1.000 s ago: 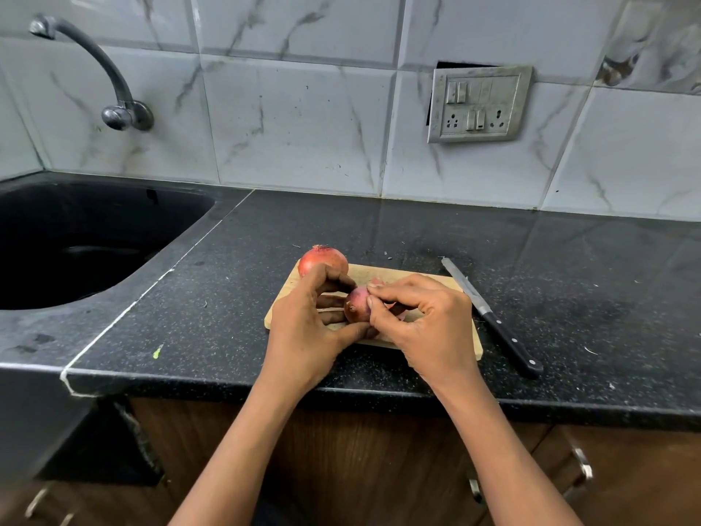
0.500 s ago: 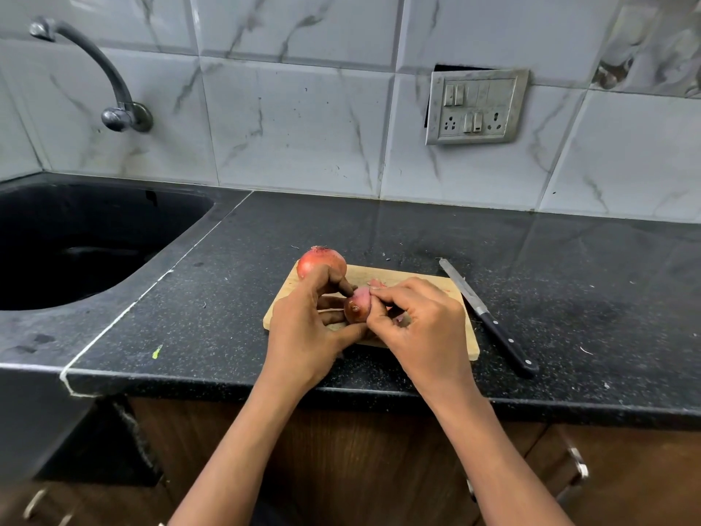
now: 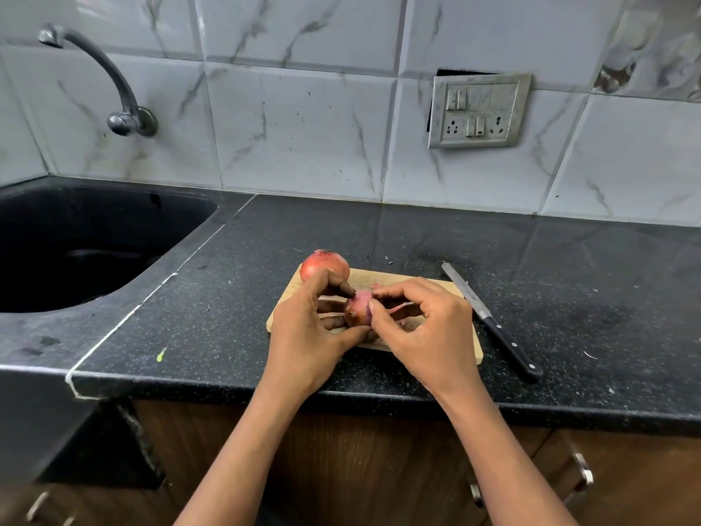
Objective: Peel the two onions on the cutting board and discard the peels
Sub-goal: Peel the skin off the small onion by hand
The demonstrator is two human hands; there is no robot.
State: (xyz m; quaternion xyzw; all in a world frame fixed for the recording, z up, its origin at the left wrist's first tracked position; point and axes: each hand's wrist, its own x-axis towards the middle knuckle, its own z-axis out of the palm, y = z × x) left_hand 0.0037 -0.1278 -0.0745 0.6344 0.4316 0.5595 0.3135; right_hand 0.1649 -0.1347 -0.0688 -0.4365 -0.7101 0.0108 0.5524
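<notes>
Left hand point(image 3: 307, 328) cups onion point(image 3: 356, 311); right hand point(image 3: 421, 328) pinches peel beside it. Skin likely papery, tears easily; take loose edges.

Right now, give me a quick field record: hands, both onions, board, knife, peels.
left hand: grips held onion
right hand: fingertips pinch its skin
held onion: above board, partly peeled
second onion: unpeeled, at board's far left corner
cutting board: on countertop
knife: right of board, untouched
peels: pink scraps under right hand
</notes>
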